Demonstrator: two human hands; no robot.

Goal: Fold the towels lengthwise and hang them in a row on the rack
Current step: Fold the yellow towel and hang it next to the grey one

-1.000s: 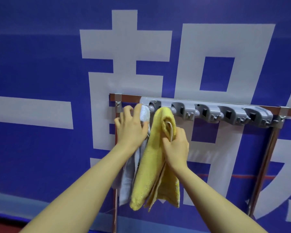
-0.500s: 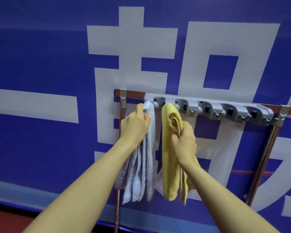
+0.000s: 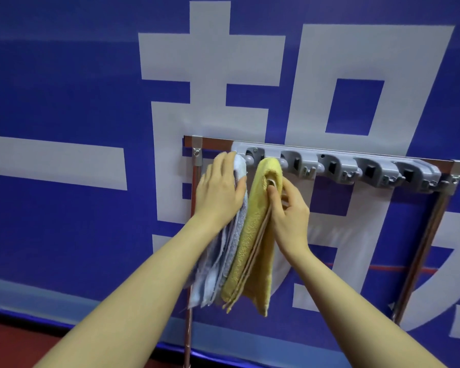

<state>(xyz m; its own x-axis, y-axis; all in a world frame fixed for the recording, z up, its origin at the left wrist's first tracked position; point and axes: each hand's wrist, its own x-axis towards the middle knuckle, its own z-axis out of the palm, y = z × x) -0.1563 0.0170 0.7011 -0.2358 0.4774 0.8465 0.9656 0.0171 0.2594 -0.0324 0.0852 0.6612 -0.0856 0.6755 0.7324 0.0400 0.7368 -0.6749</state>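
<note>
The pale blue towel is being pressed flat under the left hand; beside that grip, the yellow towel is being pinched by the right hand below the rack.

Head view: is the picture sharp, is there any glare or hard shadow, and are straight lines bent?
Head view: the light is soft and even, without glare; the left hand on the blue towel is slightly blurred; the yellow towel shows sharper texture; the rack slopes and bows toward the right edge, a wide-angle effect.
</note>
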